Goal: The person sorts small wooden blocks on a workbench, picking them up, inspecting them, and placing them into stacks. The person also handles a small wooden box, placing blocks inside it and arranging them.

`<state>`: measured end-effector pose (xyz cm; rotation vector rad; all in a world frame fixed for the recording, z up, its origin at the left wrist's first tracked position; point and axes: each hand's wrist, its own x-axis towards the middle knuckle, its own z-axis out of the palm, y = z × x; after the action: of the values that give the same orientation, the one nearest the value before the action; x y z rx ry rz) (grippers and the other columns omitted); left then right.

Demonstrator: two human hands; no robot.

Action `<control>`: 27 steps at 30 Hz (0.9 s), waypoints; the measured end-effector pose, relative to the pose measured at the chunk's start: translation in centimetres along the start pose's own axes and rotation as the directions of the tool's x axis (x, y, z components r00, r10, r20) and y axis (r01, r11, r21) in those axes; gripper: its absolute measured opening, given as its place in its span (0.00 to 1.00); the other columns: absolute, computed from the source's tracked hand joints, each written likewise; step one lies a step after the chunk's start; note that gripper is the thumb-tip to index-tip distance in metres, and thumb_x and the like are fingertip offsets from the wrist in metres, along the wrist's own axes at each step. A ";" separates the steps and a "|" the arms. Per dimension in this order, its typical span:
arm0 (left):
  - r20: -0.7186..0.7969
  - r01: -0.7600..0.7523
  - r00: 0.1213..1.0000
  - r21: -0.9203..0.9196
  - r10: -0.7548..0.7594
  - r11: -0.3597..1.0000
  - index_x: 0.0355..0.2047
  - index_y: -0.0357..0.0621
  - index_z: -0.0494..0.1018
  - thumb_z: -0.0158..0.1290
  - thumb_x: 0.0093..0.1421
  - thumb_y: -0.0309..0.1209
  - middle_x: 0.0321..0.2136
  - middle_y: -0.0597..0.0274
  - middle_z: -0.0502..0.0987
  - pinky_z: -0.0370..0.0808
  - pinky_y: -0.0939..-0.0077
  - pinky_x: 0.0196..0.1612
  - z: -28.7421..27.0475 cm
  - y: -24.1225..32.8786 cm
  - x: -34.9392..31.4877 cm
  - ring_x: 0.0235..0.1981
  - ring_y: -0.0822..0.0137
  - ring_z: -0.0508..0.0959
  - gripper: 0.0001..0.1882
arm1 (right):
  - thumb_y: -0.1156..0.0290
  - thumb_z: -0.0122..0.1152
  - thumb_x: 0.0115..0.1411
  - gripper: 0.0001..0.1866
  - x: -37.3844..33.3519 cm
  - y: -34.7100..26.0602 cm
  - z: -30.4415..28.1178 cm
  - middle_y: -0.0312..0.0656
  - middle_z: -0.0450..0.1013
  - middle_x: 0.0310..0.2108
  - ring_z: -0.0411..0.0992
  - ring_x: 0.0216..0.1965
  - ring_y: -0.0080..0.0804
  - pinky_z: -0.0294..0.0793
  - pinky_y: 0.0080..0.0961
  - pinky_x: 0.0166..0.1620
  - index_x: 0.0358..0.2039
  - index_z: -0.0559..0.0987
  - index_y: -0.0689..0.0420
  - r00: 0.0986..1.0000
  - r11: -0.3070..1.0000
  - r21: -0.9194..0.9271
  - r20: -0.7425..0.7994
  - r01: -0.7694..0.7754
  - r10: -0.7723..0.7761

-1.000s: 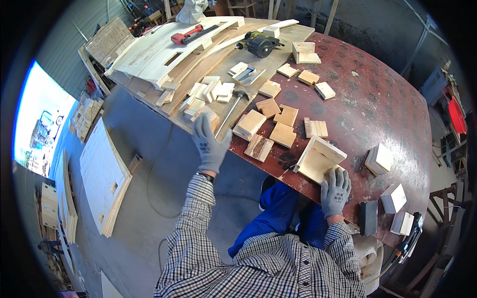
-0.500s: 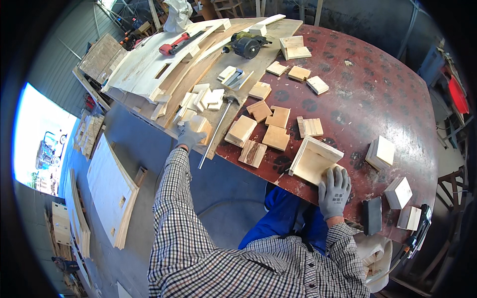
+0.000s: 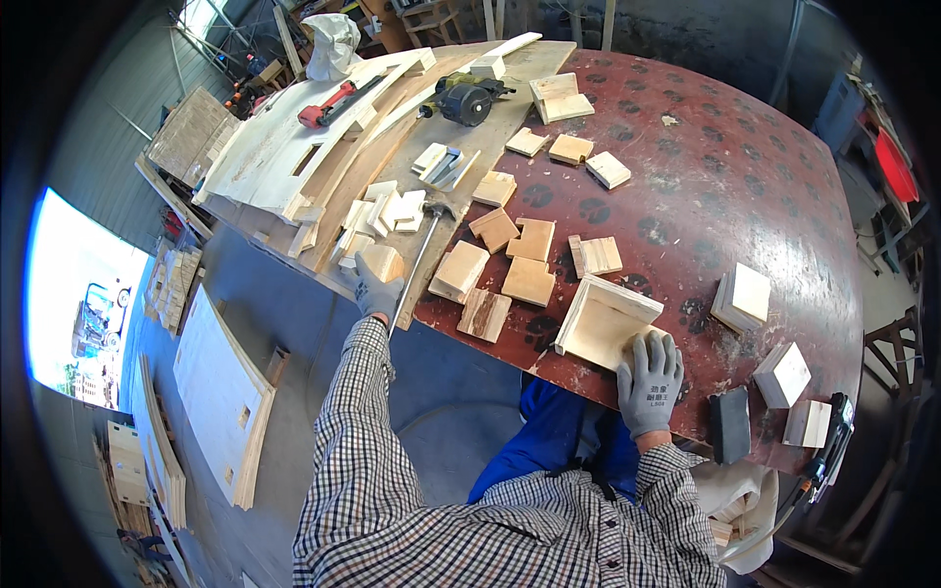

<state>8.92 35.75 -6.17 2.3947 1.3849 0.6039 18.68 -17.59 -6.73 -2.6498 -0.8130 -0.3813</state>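
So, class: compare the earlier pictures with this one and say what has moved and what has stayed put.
The left hand has reached out to the left, from the table's near edge to a small wooden block beside the hammer, and closed its grip on it. The right hand stayed flat on the open wooden box frame. The scattered blocks on the red table lie as before.

Grey knit gloves [image 3: 649, 380] and a black-and-white checked shirt sleeve [image 3: 365, 412] are showing against pale square wooden blocks [image 3: 529, 279] on the dark red spotted tabletop [image 3: 745, 186].
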 end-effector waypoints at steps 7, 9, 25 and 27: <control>-0.047 0.039 0.997 -0.411 -0.063 0.911 0.73 0.42 0.56 0.74 0.50 0.32 0.62 0.44 0.71 0.77 0.58 0.61 0.2 -5.3 2.6 0.60 0.48 0.75 0.54 | 0.56 0.58 0.67 0.30 0.2 -0.5 -0.2 0.51 0.64 0.69 0.56 0.73 0.60 0.51 0.59 0.74 0.66 0.72 0.54 1.000 0.999 0.046 -0.009 -0.015 0.015; 0.006 0.154 0.974 -0.752 -0.227 0.640 0.66 0.41 0.65 0.69 0.60 0.27 0.51 0.55 0.78 0.84 0.64 0.47 -0.7 -6.2 2.7 0.47 0.59 0.82 0.36 | 0.55 0.58 0.67 0.30 0.1 -0.8 -0.1 0.51 0.64 0.69 0.56 0.73 0.60 0.50 0.59 0.74 0.66 0.72 0.53 1.000 0.998 0.057 -0.010 -0.011 0.012; 0.389 0.534 0.798 -0.810 0.460 -0.242 0.74 0.42 0.56 0.69 0.60 0.25 0.62 0.52 0.74 0.82 0.56 0.61 -11.8 12.5 -29.3 0.62 0.54 0.79 0.46 | 0.49 0.74 0.61 0.50 -1.2 -5.3 -8.1 0.53 0.67 0.64 0.73 0.60 0.46 0.75 0.41 0.60 0.74 0.62 0.62 0.994 0.674 0.731 -0.062 0.104 -0.087; 0.375 0.406 0.823 -0.913 0.428 0.020 0.73 0.40 0.56 0.71 0.57 0.24 0.59 0.54 0.74 0.83 0.65 0.58 -11.4 14.0 -31.1 0.57 0.60 0.80 0.48 | 0.47 0.75 0.59 0.55 -1.3 -8.4 -12.1 0.54 0.67 0.63 0.75 0.58 0.43 0.78 0.37 0.57 0.76 0.59 0.63 0.977 0.466 0.885 0.095 0.006 -0.193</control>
<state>-0.20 2.41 3.83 1.0636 0.2406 0.4831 10.88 -16.45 5.81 -1.6341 -0.8905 0.2509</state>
